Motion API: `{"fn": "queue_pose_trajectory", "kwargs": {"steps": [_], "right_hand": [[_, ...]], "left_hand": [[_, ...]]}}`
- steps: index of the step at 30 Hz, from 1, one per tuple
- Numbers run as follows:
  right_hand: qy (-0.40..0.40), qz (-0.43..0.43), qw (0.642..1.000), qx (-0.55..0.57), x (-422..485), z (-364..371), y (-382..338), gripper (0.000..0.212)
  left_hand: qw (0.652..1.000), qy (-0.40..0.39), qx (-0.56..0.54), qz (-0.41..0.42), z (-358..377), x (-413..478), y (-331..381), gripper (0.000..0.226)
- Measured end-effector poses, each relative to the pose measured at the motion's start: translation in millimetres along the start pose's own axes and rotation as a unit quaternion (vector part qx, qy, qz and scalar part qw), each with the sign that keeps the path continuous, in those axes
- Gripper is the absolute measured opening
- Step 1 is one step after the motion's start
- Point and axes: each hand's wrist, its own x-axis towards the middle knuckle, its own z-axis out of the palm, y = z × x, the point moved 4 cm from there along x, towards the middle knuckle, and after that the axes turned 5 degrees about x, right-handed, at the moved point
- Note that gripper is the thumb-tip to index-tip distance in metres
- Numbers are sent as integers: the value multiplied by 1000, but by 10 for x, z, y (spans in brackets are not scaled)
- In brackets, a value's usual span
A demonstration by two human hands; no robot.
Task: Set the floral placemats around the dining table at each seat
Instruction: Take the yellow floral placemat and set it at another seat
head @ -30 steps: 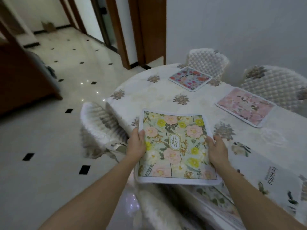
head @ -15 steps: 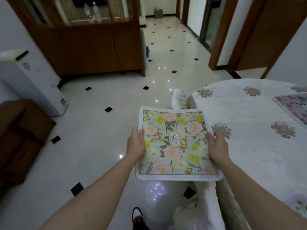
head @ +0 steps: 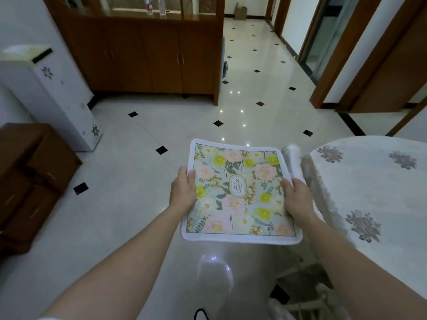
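Both hands (head: 182,192) grip squarish floral placemat (head: 240,195) (white-bordered).

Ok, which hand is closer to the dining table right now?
Right. The right hand holds the right edge of the placemat, just beside the rim of the table. The left hand holds the opposite edge, a full placemat farther away.

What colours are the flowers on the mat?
Pink and yellow flowers on the placemat, head view.
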Motion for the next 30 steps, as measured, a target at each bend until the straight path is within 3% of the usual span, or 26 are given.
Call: {"fn": "queue_pose_trajectory", "kwargs": {"steps": [17, 30], "right_hand": [[19, 5, 1000, -7, 1413, 488, -332, 29], [134, 67, 988, 33, 3088, -423, -101, 30]], "left_hand": [[1000, -28, 7, -2, 378, 1578, 229, 32], [990, -105, 35, 88, 1827, 3078, 1855, 32]]}}
